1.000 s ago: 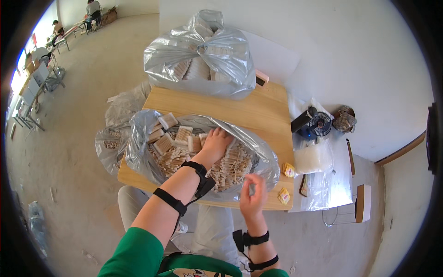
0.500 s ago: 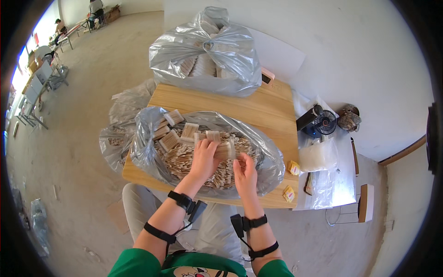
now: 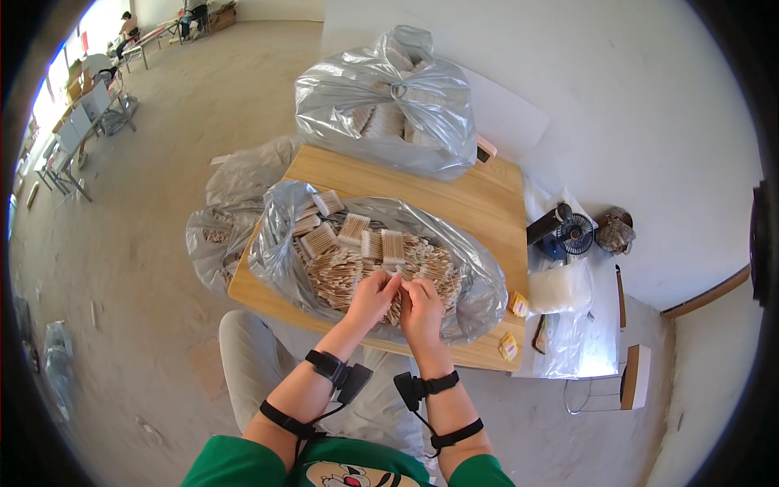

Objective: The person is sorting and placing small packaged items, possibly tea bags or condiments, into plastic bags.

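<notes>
Loose cotton swabs [image 3: 334, 281] fill an open grey plastic bag [image 3: 479, 286] on the wooden table in front of me. Over the near part of the heap, my left hand [image 3: 375, 297] and my right hand [image 3: 421, 312] meet, thumbs and fingertips pinched close together. What they pinch is too small and covered to make out. Just beyond my fingers lies a flat clear pack of swabs [image 3: 393, 247], with another pack [image 3: 371, 245] at its left. Several more swab packs [image 3: 354, 230] rest on the heap toward the bag's far left.
A tied, full grey bag [image 3: 385, 105] stands at the table's [image 3: 487, 219] far side. Small yellow packets [image 3: 509, 346] lie at its right edge. On the side table are a black fan [image 3: 574, 233] and a white plastic-wrapped bundle [image 3: 560, 288]. More bags [image 3: 243, 178] sit left.
The swab pack that was under my left hand now lies flat on the heap, released. Both hands have drawn toward me and come together. The view has shifted slightly.
</notes>
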`<state>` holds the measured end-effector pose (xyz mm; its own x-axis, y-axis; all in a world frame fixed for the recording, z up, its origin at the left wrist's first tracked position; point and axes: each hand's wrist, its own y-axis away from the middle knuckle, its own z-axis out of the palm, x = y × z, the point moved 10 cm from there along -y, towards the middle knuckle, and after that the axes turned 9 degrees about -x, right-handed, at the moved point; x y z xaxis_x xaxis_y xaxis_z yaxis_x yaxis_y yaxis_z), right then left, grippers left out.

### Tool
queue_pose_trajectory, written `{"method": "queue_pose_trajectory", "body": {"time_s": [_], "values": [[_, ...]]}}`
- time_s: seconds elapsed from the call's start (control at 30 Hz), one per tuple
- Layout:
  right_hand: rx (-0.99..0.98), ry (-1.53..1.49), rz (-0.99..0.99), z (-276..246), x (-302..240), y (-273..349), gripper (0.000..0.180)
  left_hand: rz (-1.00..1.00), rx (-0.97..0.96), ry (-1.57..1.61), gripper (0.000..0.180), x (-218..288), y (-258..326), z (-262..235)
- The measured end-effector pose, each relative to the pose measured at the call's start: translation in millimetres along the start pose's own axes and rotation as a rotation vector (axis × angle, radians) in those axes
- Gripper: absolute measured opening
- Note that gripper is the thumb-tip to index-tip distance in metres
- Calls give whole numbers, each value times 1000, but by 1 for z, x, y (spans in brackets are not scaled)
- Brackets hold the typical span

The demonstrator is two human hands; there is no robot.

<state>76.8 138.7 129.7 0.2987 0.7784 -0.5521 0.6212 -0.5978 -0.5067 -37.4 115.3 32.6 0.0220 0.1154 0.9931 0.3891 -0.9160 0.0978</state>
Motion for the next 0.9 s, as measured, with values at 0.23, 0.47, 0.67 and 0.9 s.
{"method": "queue_pose_trajectory", "body": {"time_s": [0.23, 0.47, 0.67, 0.9], "values": [[-10, 41, -30, 1, -7, 9, 12, -176, -58, 375, 17, -27, 5, 7], [-97, 44, 81, 4, 8, 10, 23, 2, -100, 42, 12, -14, 5, 14], [-156, -54, 169, 9, 26, 14, 31, 86, -82, -104, 15, 8, 11, 14], [-146, -32, 100, 8, 17, 16, 31, 178, -55, -303, 12, 23, 16, 13]]}}
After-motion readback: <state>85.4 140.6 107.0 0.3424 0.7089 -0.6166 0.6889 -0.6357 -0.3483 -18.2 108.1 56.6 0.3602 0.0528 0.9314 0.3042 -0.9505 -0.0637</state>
